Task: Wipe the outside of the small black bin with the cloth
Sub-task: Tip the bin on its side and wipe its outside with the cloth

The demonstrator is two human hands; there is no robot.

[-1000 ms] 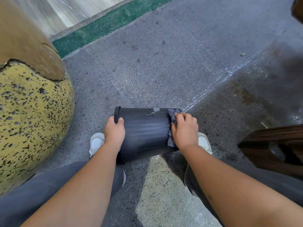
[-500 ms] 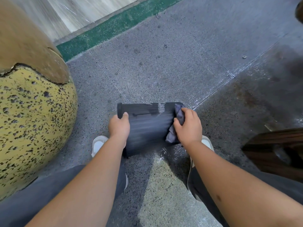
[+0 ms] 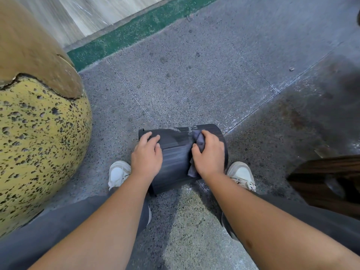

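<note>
Black ribbed plastic, a small bin lying on its side on the speckled grey stone floor, between the person's two white shoes; its rim end points toward the yellow boulder side, and its inside is not visible from here. Pale scuff streaks show on the upper part of the bin wall. Left hand rests flat on the bin near its rim end, fingers spread and fairly straight, pressing on the wall. Right hand curled round a bunched grey-purple cloth, holding it against the bin's wall near the base end; a tail of cloth hangs out below the palm. Left white shoe and right white shoe sit just beside the bin's two ends; grey trouser legs fill the near edge. A large pitted yellow-and-brown boulder-like form crowds the floor's left edge, near the bin but apart from it. A dark brown wooden bench corner stands at the right edge, well apart. A green painted strip borders the floor's far edge. Open floor lies beyond the bin, with thin joint lines crossing it and a darker damp-looking patch toward the far right.
</note>
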